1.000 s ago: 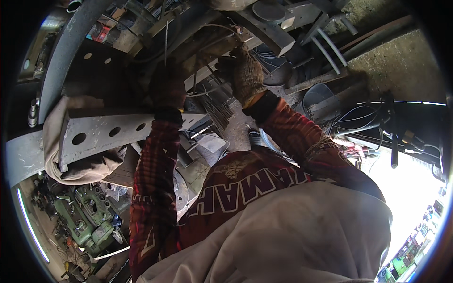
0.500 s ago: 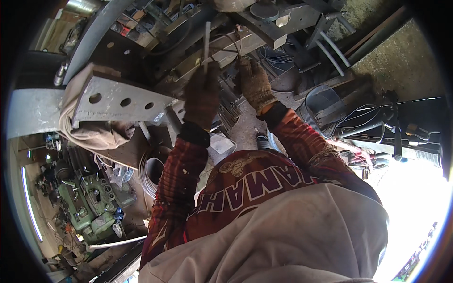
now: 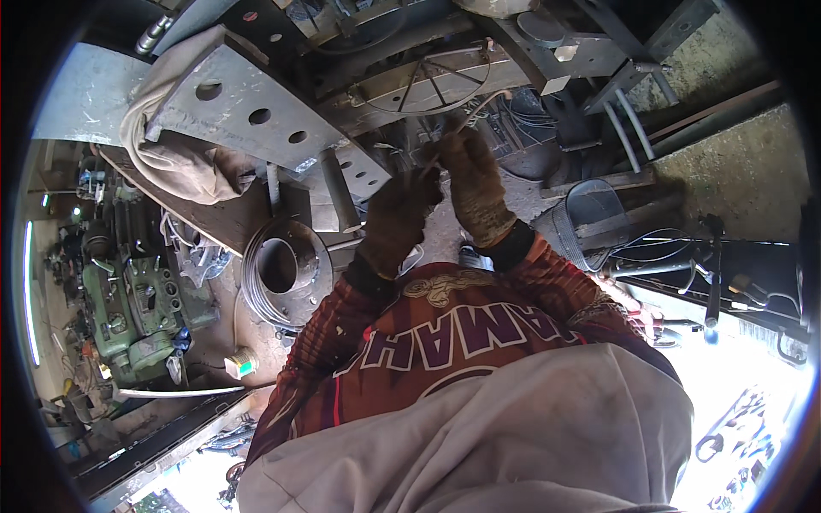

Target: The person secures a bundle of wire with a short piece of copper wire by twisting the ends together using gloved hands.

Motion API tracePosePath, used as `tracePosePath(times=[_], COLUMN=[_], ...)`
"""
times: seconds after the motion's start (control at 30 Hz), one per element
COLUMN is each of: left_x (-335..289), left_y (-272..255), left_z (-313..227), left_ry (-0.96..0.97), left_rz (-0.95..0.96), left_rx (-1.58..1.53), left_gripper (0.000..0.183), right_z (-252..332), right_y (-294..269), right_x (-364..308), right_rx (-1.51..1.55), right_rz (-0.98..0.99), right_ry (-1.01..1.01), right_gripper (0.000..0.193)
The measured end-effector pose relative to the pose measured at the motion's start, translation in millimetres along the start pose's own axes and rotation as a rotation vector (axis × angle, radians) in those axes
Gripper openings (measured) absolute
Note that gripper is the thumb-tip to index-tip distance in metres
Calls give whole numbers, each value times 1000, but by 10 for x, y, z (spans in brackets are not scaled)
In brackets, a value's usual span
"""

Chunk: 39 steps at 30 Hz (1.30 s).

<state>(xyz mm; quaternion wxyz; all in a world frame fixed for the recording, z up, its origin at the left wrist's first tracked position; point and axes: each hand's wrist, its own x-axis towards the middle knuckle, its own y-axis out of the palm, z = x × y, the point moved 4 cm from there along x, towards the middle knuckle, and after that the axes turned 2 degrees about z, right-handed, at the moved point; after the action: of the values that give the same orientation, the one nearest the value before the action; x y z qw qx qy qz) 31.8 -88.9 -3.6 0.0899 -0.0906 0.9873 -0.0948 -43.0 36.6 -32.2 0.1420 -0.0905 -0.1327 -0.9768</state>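
Note:
Both my hands wear dirty brown work gloves and are close together in the middle of the view. My right hand (image 3: 477, 184) is closed round a thin metal rod (image 3: 484, 106), whose far end curls into a hook. The rod slants down toward my left hand (image 3: 398, 215), which is also closed on its near part; the gloves hide much of the rod. Just beyond them, a thin round frame with spokes (image 3: 432, 79) leans by a long steel beam (image 3: 359, 109).
A steel plate with round holes (image 3: 248, 103) juts in at left beside a draped cloth (image 3: 184, 167). Below it stand a coil of wire (image 3: 261, 286) and a green machine (image 3: 128, 316). At right are a mesh basket (image 3: 590, 209) and several metal bars (image 3: 623, 132).
My hands have come lower and closer together. The bar that stood upright in my left hand no longer shows so; a hooked rod now slants out of my right hand. The view has shifted.

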Motion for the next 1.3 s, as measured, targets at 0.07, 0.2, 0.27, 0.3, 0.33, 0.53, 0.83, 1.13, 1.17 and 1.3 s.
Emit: tracePosePath(times=[0.07, 0.2, 0.27, 0.3, 0.33, 0.53, 0.83, 1.13, 1.17, 1.3], left_x=[-26, 34, 73, 134, 246, 784, 2026, 2470, 2435, 2450], left_y=[-148, -511, -625, -666, -668, -432, -803, -799, -803, -1026], left_z=[27, -68, -254, -273, -272, -454, -368, -373, -412, -360], left_ry=[45, -33, -34, -36, 61, 87, 383, -34, -45, -90], left_rz=[-83, 17, 88, 127, 175, 202, 30, -131, -174, -385], left_rx=[-13, 1, 37, 55, 6, 88, 1312, 1854, 1784, 1487], left_gripper=[27, 25, 24, 23, 21, 31, 44, 48, 48, 48], right_z=[-91, 650, 829, 746, 684, 139, 82, -99, -106, -107], right_y=[-42, -218, -434, -514, -562, -756, -1193, -1276, -1284, -1260], right_x=[-5, -34, 42, 118, 181, 85, 260, 476, 461, 429], right_rx=[-266, -729, -900, -881, -856, -389, 229, 107, 112, 137], right_rz=[76, 106, 30, 151, 272, 304, -194, -263, -283, -264], right_ry=[-116, -180, -662, -542, -425, -87, 377, 283, 322, 375], right_gripper=[27, 36, 39, 39, 39, 33, 30, 32, 32, 33])
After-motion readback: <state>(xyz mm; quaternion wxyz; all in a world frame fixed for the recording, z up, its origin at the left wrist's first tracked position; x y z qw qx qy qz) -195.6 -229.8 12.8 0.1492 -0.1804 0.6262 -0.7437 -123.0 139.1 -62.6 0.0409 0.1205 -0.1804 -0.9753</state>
